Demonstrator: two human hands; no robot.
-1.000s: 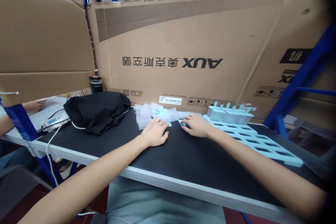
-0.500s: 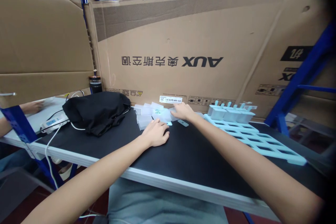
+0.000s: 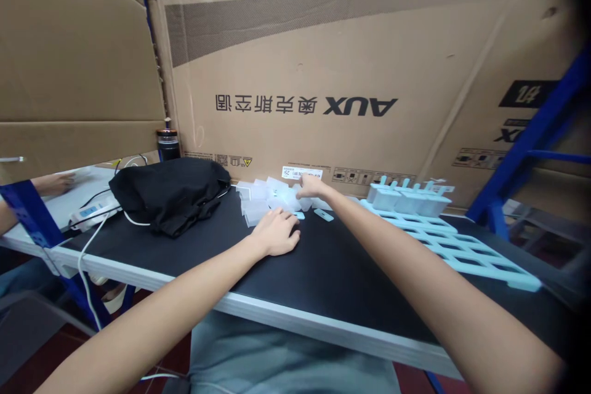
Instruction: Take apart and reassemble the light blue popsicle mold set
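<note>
Several translucent ice pop moulds (image 3: 258, 197) lie heaped on the black tabletop, close to the cardboard at the back. My left hand (image 3: 277, 233) rests palm down at the near edge of this heap, fingers loosely spread and apparently touching the moulds. Over the heap's right side is my right hand (image 3: 311, 186), its fingers curled together and pointing down; what is between the fingertips cannot be made out. A small light-blue slotted piece (image 3: 324, 215) lies on the table below the right wrist. Another light-blue piece (image 3: 299, 215) shows partly by my left fingers.
To the right stands a light-blue mould rack (image 3: 480, 252), with several filled slots and upright handles (image 3: 401, 197) at its back. A black cloth bag (image 3: 170, 194), a power strip (image 3: 95, 212) and a dark jar (image 3: 168, 144) sit left. Another person's hand (image 3: 54, 183) shows far left.
My right hand has risen slightly and shifted left over the heap, its fingers more curled. The left hand stays almost in place. The view has tilted a little.
</note>
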